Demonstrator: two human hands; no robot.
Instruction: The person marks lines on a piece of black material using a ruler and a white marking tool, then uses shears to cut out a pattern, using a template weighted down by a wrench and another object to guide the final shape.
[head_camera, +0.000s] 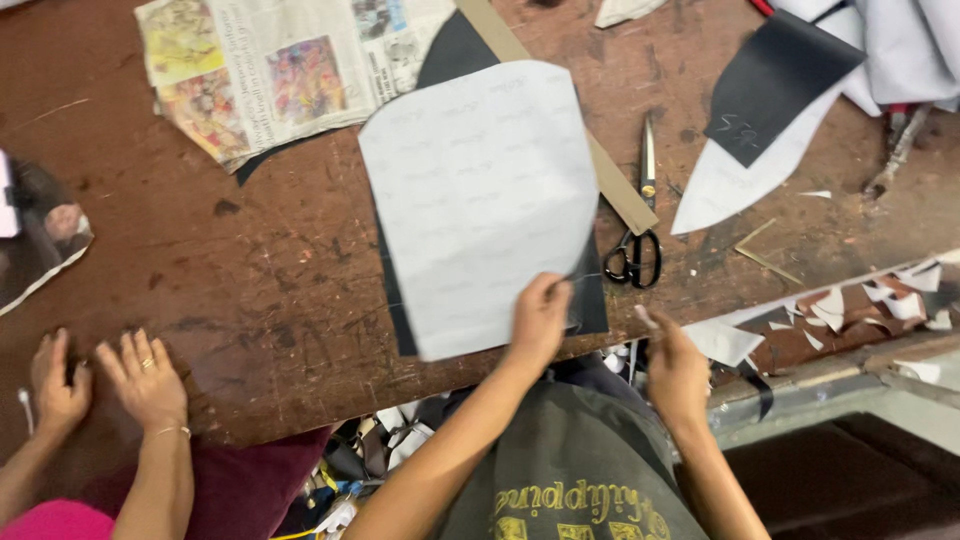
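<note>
Risk first: the pale grey paper pattern sheet (480, 200) could slide off the black fabric piece (590, 300) beneath, since only one corner is pinned. The left hand (540, 320) pinches that sheet's lower edge on the worn brown wooden table (270, 290). The right hand (675, 365) hovers loosely curled, empty, near the black-handled scissors (638, 240).

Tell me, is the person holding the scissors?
No, the scissors lie untouched on the table, while the left hand holds the white sheet.
</note>
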